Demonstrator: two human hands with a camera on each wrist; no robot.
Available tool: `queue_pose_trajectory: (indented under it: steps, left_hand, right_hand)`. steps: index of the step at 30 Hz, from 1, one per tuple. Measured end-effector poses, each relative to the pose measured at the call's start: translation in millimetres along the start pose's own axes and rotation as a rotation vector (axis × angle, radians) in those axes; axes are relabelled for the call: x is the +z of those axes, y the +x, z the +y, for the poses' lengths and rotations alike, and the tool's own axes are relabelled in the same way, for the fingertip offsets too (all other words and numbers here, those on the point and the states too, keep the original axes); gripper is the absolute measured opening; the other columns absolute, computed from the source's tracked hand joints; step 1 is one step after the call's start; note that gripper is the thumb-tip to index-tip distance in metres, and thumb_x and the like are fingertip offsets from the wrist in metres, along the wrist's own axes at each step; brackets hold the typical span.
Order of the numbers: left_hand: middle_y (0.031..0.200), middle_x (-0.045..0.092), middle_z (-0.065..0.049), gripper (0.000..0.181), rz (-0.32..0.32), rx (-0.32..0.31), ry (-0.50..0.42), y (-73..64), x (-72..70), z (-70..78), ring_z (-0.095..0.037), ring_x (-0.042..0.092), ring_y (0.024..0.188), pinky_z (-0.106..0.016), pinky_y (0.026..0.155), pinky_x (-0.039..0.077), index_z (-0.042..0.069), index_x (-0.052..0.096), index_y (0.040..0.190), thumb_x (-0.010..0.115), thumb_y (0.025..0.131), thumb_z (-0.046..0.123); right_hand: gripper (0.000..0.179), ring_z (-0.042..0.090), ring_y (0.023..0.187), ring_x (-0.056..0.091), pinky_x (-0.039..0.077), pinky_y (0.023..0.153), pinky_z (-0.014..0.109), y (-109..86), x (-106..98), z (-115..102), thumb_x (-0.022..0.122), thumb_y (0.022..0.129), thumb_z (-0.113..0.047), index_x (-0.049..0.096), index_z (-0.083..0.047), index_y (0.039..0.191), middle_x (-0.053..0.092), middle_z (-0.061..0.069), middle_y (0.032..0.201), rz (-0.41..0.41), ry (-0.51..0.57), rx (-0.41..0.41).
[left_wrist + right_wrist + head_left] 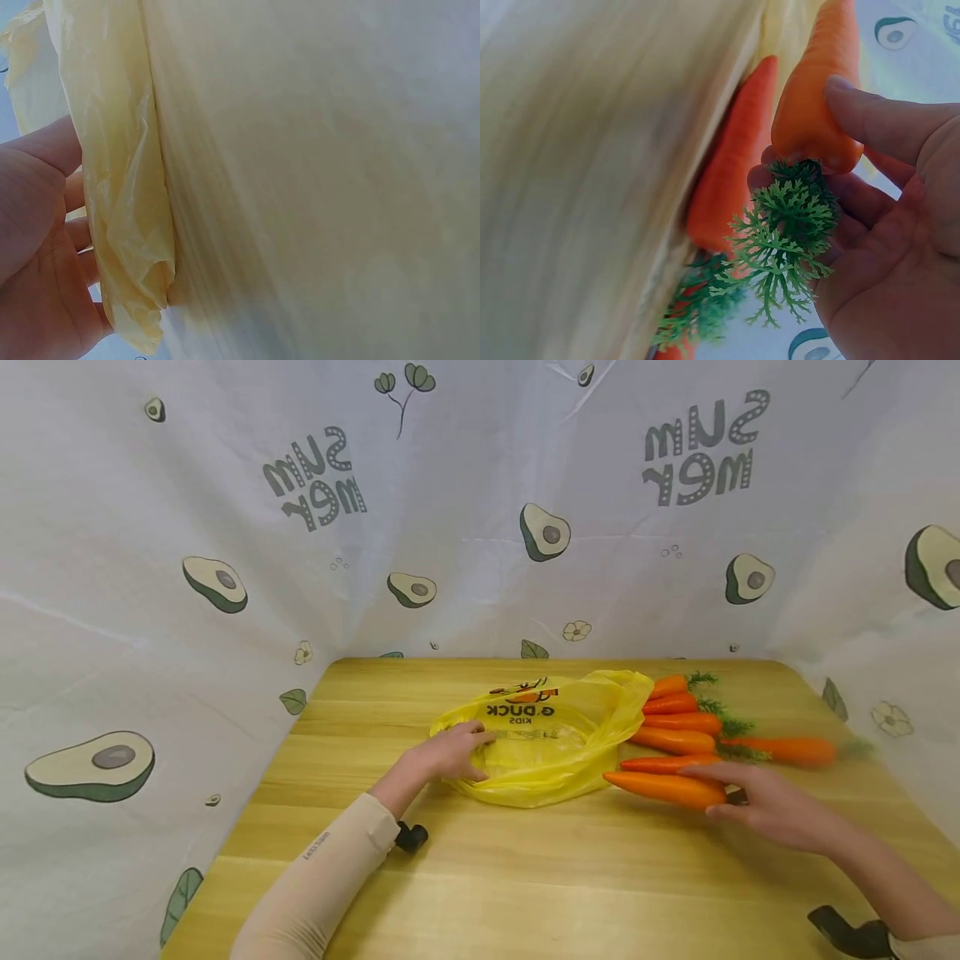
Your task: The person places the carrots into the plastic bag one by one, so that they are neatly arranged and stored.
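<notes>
A yellow plastic bag [540, 760] with a duck print lies on the table with its mouth facing left. My left hand [453, 752] reaches into that mouth, thumb and fingers spread apart. In the left wrist view, the bag's film [124, 172] covers the fingertips of the left hand [41, 247]. My right hand [772, 806] pinches an orange carrot [667, 787] near its leafy end, the tip pointing left toward the bag. Green leaves [795, 217] hang below the carrot's thick end in the right wrist view. A redder carrot [731, 165] lies beside it.
Several more carrots [682, 723] lie in a row at the bag's right side, some tips hidden by it. Another carrot [795, 751] sits farther right. The wooden table [525, 877] meets a white avocado-print cloth [465, 510] at the back and sides.
</notes>
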State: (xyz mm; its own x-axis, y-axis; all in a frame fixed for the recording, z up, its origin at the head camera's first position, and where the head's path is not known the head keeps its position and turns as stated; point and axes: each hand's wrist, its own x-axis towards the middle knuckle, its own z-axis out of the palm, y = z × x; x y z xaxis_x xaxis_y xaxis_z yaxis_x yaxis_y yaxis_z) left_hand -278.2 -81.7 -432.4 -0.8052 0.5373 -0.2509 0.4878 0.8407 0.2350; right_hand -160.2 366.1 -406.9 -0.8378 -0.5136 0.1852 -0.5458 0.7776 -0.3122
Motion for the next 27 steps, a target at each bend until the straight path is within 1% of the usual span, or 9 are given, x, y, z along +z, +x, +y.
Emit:
queue_pose_trajectory:
  steps: [2,5,10,13,16,18,21,24,27]
  left_hand:
    - [0.162,0.033,-0.01,0.078,-0.003,0.002,0.006,0.9,0.4,1.0,-0.029,0.037,0.146,-0.045,0.118,0.036,0.022,0.039,0.157,0.075,0.09,0.043]
    - [0.162,0.033,-0.01,0.078,0.0,0.006,0.018,1.7,0.2,2.2,-0.029,0.038,0.146,-0.045,0.118,0.037,0.021,0.04,0.156,0.075,0.09,0.044]
    - [0.161,0.035,-0.01,0.078,0.003,0.009,0.027,1.5,-0.9,3.5,-0.029,0.039,0.146,-0.045,0.117,0.037,0.021,0.041,0.156,0.075,0.09,0.043]
    - [0.161,0.035,-0.01,0.077,-0.004,0.006,0.031,1.4,-0.6,3.8,-0.029,0.039,0.145,-0.045,0.117,0.038,0.021,0.041,0.156,0.075,0.09,0.044]
    - [0.161,0.035,-0.01,0.077,-0.009,0.001,0.03,1.2,-0.3,4.3,-0.028,0.04,0.145,-0.045,0.117,0.038,0.022,0.041,0.156,0.075,0.09,0.044]
    - [0.161,0.035,-0.009,0.077,-0.012,-0.003,0.029,1.2,-0.2,4.7,-0.028,0.039,0.145,-0.045,0.117,0.038,0.022,0.041,0.156,0.074,0.09,0.044]
    - [0.161,0.034,-0.009,0.077,-0.011,-0.007,0.032,1.1,-0.8,5.3,-0.029,0.038,0.146,-0.046,0.117,0.037,0.022,0.041,0.156,0.074,0.09,0.044]
    - [0.162,0.034,-0.009,0.077,-0.009,-0.011,0.033,0.6,-2.0,5.8,-0.029,0.036,0.147,-0.047,0.118,0.035,0.022,0.041,0.156,0.074,0.09,0.044]
    - [0.162,0.033,-0.009,0.077,-0.009,-0.017,0.037,-0.3,-3.2,6.2,-0.029,0.034,0.149,-0.047,0.119,0.034,0.022,0.041,0.156,0.074,0.091,0.044]
  right_hand:
    - [0.057,0.004,0.105,0.061,0.052,0.075,0.023,2.1,-1.8,-2.1,0.084,0.081,-0.02,0.065,-0.015,0.135,0.071,0.005,0.125,0.008,0.002,-0.022]
    - [0.058,0.001,0.104,0.06,0.051,0.075,0.021,7.5,-5.6,-7.3,0.085,0.08,-0.019,0.066,-0.019,0.135,0.071,0.003,0.126,0.019,0.007,-0.028]
    - [0.057,-0.003,0.096,0.057,0.053,0.072,0.022,19.9,-13.9,-17.5,0.083,0.081,-0.016,0.065,-0.014,0.135,0.069,0.008,0.128,-0.003,0.075,-0.02]
    - [0.056,-0.003,0.094,0.058,0.056,0.071,0.023,27.5,-16.8,-23.1,0.083,0.082,-0.013,0.066,-0.011,0.135,0.069,0.01,0.128,-0.01,0.096,-0.019]
    - [0.056,-0.002,0.092,0.06,0.056,0.071,0.024,34.7,-17.8,-29.4,0.084,0.081,-0.013,0.066,-0.013,0.135,0.07,0.008,0.126,0.003,0.086,-0.017]
    - [0.057,0.0,0.091,0.059,0.055,0.071,0.025,39.7,-18.4,-33.2,0.083,0.082,-0.014,0.066,-0.014,0.135,0.07,0.007,0.126,0.008,0.068,-0.033]
    - [0.056,0.007,0.095,0.062,0.055,0.073,0.028,47.8,-19.6,-39.0,0.082,0.083,-0.015,0.065,-0.016,0.136,0.07,0.004,0.126,0.014,0.061,-0.053]
    - [0.055,0.012,0.102,0.064,0.058,0.078,0.031,57.1,-20.5,-42.8,0.081,0.084,-0.015,0.065,-0.016,0.136,0.07,0.004,0.127,0.006,0.074,-0.06]
    - [0.054,0.01,0.097,0.065,0.059,0.079,0.031,67.3,-20.8,-45.3,0.082,0.084,-0.012,0.065,-0.015,0.135,0.07,0.002,0.124,-0.006,0.092,-0.058]
